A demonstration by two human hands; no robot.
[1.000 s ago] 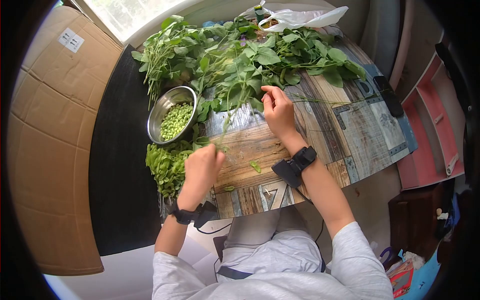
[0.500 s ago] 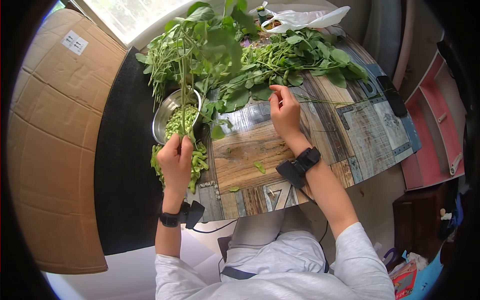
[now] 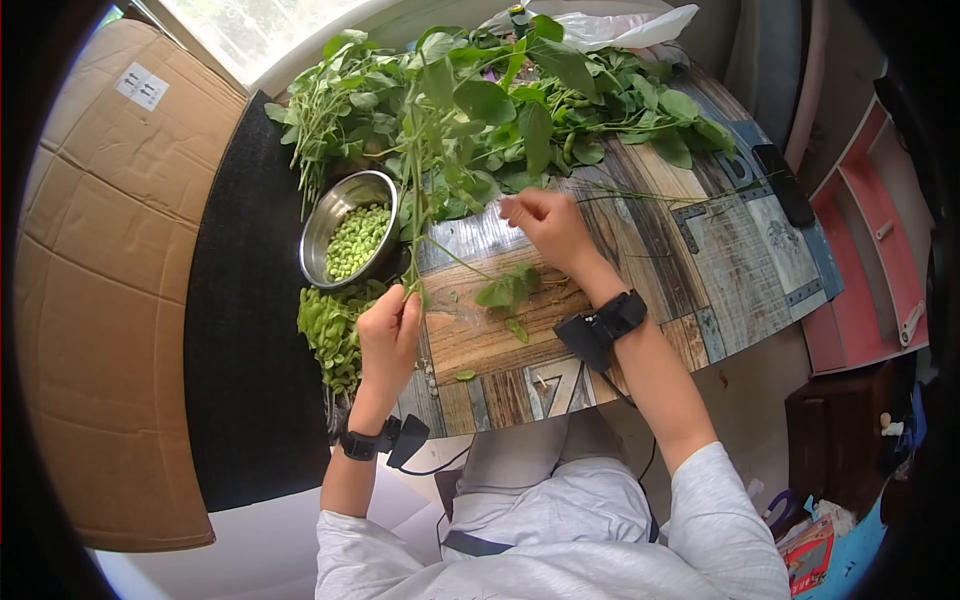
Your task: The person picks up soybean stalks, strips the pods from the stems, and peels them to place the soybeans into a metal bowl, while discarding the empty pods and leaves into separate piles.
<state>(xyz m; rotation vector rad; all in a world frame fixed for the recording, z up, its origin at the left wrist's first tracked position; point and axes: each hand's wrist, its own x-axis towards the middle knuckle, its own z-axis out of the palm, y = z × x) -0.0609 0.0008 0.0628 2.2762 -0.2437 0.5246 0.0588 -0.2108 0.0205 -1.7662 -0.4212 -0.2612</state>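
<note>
My left hand (image 3: pixel 390 335) is closed around the lower stem of a leafy soybean plant (image 3: pixel 418 190), which stands upright above the table. A side shoot with leaves hangs from it to the right. My right hand (image 3: pixel 552 232) is just right of the plant, its fingers curled in, with nothing visible in them. Left of the plant, a steel bowl (image 3: pixel 312 232) holds shelled green soybeans (image 3: pixel 358 240). Beside my left hand lies a pile of green pods (image 3: pixel 328 330), partly hidden by that hand.
More soybean plants (image 3: pixel 340 110) are heaped along the table's far side, near a white plastic bag (image 3: pixel 625 28). A dark phone (image 3: pixel 783 187) lies at the right edge of the wood-patterned table (image 3: pixel 640 270). A cardboard sheet (image 3: pixel 110 290) stands left, a pink rack (image 3: pixel 870 240) right.
My left hand has moved right with the soybean plant, away from over the bowl. The right hand has shifted left towards the plant, and its fingers have curled in.
</note>
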